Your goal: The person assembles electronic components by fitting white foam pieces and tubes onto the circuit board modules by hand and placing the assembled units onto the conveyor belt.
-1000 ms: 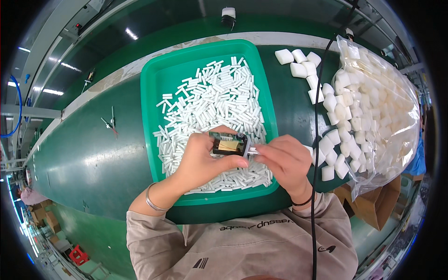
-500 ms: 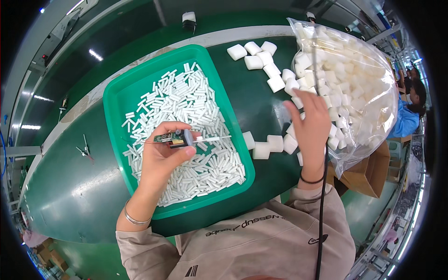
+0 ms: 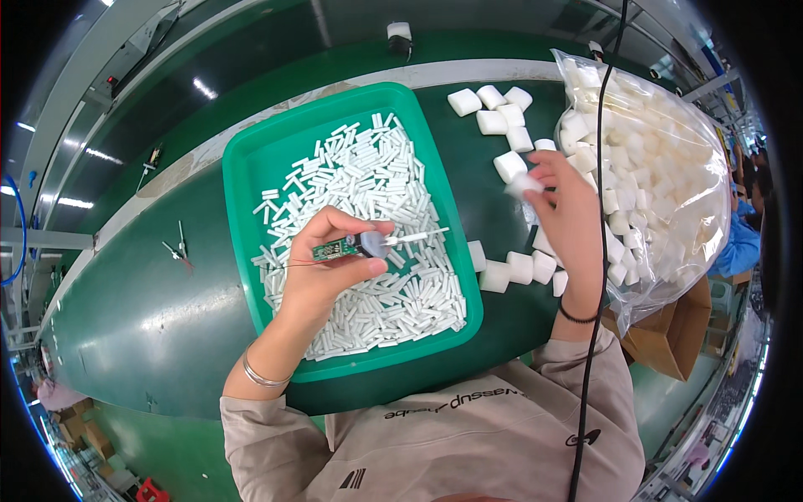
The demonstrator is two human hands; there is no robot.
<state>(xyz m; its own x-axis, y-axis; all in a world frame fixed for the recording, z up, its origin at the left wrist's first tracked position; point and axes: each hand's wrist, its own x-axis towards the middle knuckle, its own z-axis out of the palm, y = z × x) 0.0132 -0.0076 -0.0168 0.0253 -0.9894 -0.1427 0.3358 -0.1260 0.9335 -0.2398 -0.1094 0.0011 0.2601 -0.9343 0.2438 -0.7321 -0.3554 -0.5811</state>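
Over the green tray [image 3: 237, 201], my left hand [image 3: 322, 268] is closed around a small electronic module [image 3: 341, 248] with a green circuit board, a grey round end and thin red wires. A thin white rod [image 3: 425, 236] sticks out of its grey end to the right. Beneath it, many short white tubes [image 3: 360, 322] lie heaped in the tray. My right hand [image 3: 570, 213] pinches a white, soft-looking block [image 3: 523, 185], blurred by motion, between thumb and fingers. Similar loose white blocks [image 3: 496, 276] lie on the green table around that hand.
A clear plastic bag [image 3: 677, 159] full of white blocks fills the table's right side, with a cardboard box [image 3: 669, 335] below it. A black cable [image 3: 587, 385] hangs down past my right arm. More small assemblies [image 3: 177, 249] lie left of the tray. People sit far right.
My right hand has closed on a white block and lifted it from among the others. The left hand still holds the module over the tray. The whole view has shifted slightly.
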